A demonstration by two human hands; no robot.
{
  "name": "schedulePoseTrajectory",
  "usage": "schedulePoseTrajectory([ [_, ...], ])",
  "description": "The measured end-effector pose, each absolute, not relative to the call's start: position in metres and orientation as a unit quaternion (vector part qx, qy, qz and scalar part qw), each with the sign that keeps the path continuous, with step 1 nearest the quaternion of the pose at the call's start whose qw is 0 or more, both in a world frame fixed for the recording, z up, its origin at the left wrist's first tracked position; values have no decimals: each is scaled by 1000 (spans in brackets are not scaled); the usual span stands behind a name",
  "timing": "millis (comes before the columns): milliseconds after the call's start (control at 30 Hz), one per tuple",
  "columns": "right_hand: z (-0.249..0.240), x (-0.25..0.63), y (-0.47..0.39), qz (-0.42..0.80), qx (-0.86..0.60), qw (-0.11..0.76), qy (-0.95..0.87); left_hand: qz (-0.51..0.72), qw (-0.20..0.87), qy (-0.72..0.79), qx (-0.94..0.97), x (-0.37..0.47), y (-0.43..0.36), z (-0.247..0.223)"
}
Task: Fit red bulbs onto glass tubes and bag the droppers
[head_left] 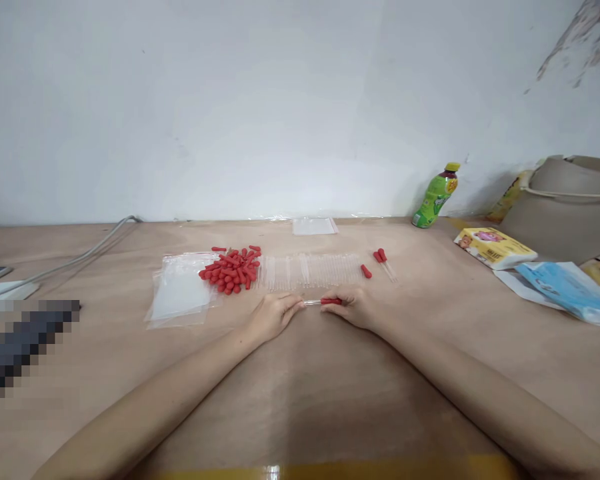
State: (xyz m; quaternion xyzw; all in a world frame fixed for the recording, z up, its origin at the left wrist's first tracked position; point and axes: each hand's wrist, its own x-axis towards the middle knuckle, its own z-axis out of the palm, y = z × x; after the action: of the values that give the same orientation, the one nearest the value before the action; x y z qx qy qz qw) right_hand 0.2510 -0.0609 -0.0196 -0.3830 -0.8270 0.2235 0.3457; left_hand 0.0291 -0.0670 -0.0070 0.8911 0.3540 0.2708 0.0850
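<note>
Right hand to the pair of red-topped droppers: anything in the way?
One loose red bulb lies on the table between the right hand and the droppers, close to the direct line. Nothing else visible there.

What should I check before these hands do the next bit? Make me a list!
1. Left hand holds the clear end: ok.
2. Right hand holds the red end: ok.
3. Red end pushed all the way on: cannot tell, it's partly hidden.
4. Tubes close by: ok, lying in a row.
5. Red pile close by: ok, left of the tubes.
6. Loose bulb on a tube: not ok, it lies alone.
</note>
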Motion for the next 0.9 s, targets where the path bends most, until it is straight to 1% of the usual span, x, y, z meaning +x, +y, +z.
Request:
schedulePoseTrajectory([
  [200, -20, 250, -61, 229, -383, 348, -825, 262, 91, 359, 891, 29, -67, -6],
  [400, -17, 253, -60, 284, -403, 374, -785, 299, 110, 372, 872, 28, -65, -8],
  [500, -14, 250, -62, 319, -408, 405, -753, 309, 114, 370, 869, 28, -65, -7],
  [633, -8, 242, -62, 399, -387, 468, -687, 298, 109, 350, 882, 29, -67, -4],
  [700, -1, 244, -57, 411, -390, 494, -660, 294, 104, 345, 885, 29, -68, -2],
  [800, 17, 266, -37, 349, -432, 528, -642, 290, 103, 348, 885, 30, -68, 0],
  [867, 28, 290, -20, 265, -498, 550, -616, 284, 103, 352, 886, 31, -68, 0],
  [900, 33, 303, -11, 210, -545, 543, -604, 280, 103, 352, 887, 31, -67, 0],
])
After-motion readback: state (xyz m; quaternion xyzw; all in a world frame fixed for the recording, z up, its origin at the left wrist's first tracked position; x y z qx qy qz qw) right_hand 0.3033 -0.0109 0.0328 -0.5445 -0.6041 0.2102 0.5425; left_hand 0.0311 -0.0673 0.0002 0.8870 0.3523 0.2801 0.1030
